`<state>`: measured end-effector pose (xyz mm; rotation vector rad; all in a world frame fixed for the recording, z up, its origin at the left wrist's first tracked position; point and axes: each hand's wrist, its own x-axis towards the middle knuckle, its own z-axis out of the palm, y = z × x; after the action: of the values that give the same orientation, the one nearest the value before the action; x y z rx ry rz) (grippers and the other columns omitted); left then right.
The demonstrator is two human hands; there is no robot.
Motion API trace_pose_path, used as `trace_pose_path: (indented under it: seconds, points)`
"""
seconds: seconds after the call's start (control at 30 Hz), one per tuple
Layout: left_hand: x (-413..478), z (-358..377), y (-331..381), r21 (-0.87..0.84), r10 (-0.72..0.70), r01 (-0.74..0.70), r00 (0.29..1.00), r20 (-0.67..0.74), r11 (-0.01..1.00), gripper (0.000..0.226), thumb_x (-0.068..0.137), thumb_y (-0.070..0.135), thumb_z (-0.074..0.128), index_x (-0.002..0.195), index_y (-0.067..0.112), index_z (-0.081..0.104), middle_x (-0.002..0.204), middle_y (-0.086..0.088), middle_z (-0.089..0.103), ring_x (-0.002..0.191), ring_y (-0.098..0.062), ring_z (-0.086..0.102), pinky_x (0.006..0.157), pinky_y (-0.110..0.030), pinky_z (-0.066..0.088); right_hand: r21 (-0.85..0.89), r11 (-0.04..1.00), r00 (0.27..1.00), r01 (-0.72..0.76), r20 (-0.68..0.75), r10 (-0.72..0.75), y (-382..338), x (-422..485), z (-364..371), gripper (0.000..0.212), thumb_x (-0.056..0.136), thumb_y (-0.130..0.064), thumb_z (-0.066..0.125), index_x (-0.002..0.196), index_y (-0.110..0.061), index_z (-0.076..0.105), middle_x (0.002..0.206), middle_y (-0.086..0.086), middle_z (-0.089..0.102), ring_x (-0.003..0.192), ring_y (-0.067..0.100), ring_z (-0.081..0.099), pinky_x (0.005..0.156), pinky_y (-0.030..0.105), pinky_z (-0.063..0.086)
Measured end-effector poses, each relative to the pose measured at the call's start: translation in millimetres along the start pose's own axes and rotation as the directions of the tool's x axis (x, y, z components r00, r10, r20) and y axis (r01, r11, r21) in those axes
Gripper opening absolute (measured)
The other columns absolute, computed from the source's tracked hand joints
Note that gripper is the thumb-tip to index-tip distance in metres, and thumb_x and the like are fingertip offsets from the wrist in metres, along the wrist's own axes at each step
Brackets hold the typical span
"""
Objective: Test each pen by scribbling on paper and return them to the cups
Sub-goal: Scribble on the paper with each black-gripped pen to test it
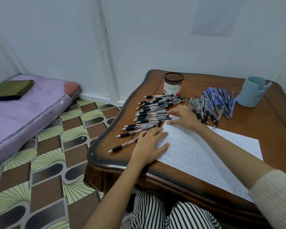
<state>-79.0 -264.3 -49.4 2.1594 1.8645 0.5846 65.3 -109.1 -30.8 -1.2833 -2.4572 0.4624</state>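
Head view. Right of centre, on brown table [262, 126]: white paper [188, 156], rows of faint scribble all over the lower sheet, top sheet [229, 146] curled up along its left side. Above the paper, two loose heaps lying flat: black pens [153, 111] at centre, blue pens [220, 100] further right. Behind them, upright, mesh cup [173, 84] and, towards the right edge, blue cup [251, 91].

Left hand [149, 146] flat, fingers straight and spread, pressing the scribbled sheet's left edge, touching the nearest black pens. Right hand [183, 116] above it, apart, fingers almost straight on the curled sheet's upper corner; pinching or only resting, cannot tell. Both forearms stretched in from the bottom of the frame.
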Motion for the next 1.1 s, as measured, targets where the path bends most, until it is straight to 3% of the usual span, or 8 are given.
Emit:
trace_pose_path:
  seconds: [0.27, 0.37, 0.47, 0.57, 0.67, 0.77, 0.9, 1.1]
  points:
    - [0.0, 0.0, -0.5, 0.016, -0.002, 0.002, 1.0, -0.006, 1.0, 0.046, 0.096, 0.047, 0.042, 0.14, 0.033, 0.041, 0.151, 0.012, 0.03, 0.14, -0.006, 0.019, 0.112, -0.031, 0.006, 0.176, 0.981, 0.994, -0.076, -0.066, 0.089, -0.8, -6.4, 4.3, 0.013, 0.079, -0.027, 0.074, 0.089, -0.022, 0.068, 0.095, -0.005, 0.062, 0.091, 0.012, 0.053, 0.075, 0.031, 0.042]
    - [1.0, 0.3, -1.8, 0.02, -0.007, 0.006, 1.0, 0.006, 1.0, 0.047, 0.095, 0.049, 0.041, 0.14, 0.034, 0.04, 0.151, 0.012, 0.03, 0.14, -0.007, 0.021, 0.113, -0.033, 0.007, 0.443, 0.893, 0.995, -0.08, -0.02, 0.098, 4.2, -9.7, -2.1, 0.009, 0.083, -0.018, 0.071, 0.09, -0.02, 0.065, 0.093, -0.003, 0.066, 0.091, 0.016, 0.061, 0.081, 0.032, 0.051]
    - [2.0, 1.0, -3.3, 0.031, -0.013, 0.013, 1.0, 0.015, 0.999, 0.048, 0.095, 0.051, 0.041, 0.14, 0.035, 0.039, 0.151, 0.012, 0.029, 0.14, -0.007, 0.021, 0.113, -0.034, 0.007, 0.778, 0.603, 0.956, -0.176, -0.011, 0.293, 3.4, -20.7, -13.4, 0.012, 0.086, -0.016, 0.066, 0.097, -0.017, 0.062, 0.088, -0.003, 0.064, 0.079, 0.011, 0.06, 0.065, 0.023, 0.049]
    - [1.9, 2.0, -3.2, 0.035, -0.011, 0.01, 1.0, 0.012, 0.999, 0.047, 0.095, 0.051, 0.04, 0.14, 0.035, 0.04, 0.151, 0.013, 0.03, 0.139, -0.007, 0.022, 0.113, -0.035, 0.008, 0.976, 0.153, 0.865, -0.153, 0.057, 0.499, 4.0, -35.4, -21.7, 0.001, 0.089, -0.017, 0.063, 0.09, -0.017, 0.064, 0.072, -0.004, 0.062, 0.068, 0.008, 0.055, 0.06, 0.02, 0.05]
    - [0.9, 2.3, -3.6, 0.037, -0.004, 0.004, 1.0, -0.007, 0.999, 0.046, 0.095, 0.05, 0.04, 0.139, 0.035, 0.041, 0.15, 0.013, 0.031, 0.139, -0.006, 0.023, 0.113, -0.034, 0.009, 0.987, -0.16, 0.823, -0.022, 0.109, 0.558, 7.7, -51.1, -27.3, 0.016, 0.095, -0.021, 0.053, 0.084, -0.017, 0.063, 0.065, -0.005, 0.063, 0.067, 0.008, 0.055, 0.066, 0.023, 0.05]
    - [0.8, 1.3, -2.5, 0.03, -0.007, 0.007, 1.0, 0.005, 1.0, 0.046, 0.095, 0.05, 0.041, 0.139, 0.035, 0.041, 0.15, 0.013, 0.031, 0.139, -0.006, 0.023, 0.113, -0.034, 0.008, 0.931, -0.354, 0.838, 0.093, 0.118, 0.532, 6.8, -68.3, -31.5, 0.023, 0.101, -0.025, 0.037, 0.09, -0.018, 0.056, 0.065, -0.001, 0.067, 0.059, 0.01, 0.064, 0.06, 0.025, 0.056]
    - [1.4, -0.8, -0.7, 0.029, -0.02, 0.02, 1.0, 0.023, 0.999, 0.046, 0.095, 0.05, 0.041, 0.139, 0.035, 0.04, 0.151, 0.012, 0.03, 0.14, -0.007, 0.021, 0.114, -0.036, 0.008, 0.914, -0.362, 0.824, 0.182, 0.059, 0.563, 3.9, -93.0, -25.4, 0.02, 0.103, -0.022, 0.031, 0.1, -0.025, 0.051, 0.049, -0.004, 0.053, 0.034, 0.002, 0.037, 0.033, 0.011, 0.032]
    - [0.9, -1.2, 1.1, 0.029, -0.027, 0.026, 0.999, 0.029, 0.999, 0.046, 0.096, 0.049, 0.04, 0.139, 0.035, 0.04, 0.152, 0.012, 0.03, 0.141, -0.009, 0.021, 0.115, -0.038, 0.008, 0.892, -0.41, 0.789, 0.189, 0.11, 0.604, 0.1, -110.4, -14.5, 0.029, 0.103, -0.032, 0.027, 0.087, -0.019, 0.047, 0.04, -0.004, 0.038, 0.028, 0.003, 0.024, 0.028, 0.013, 0.016]
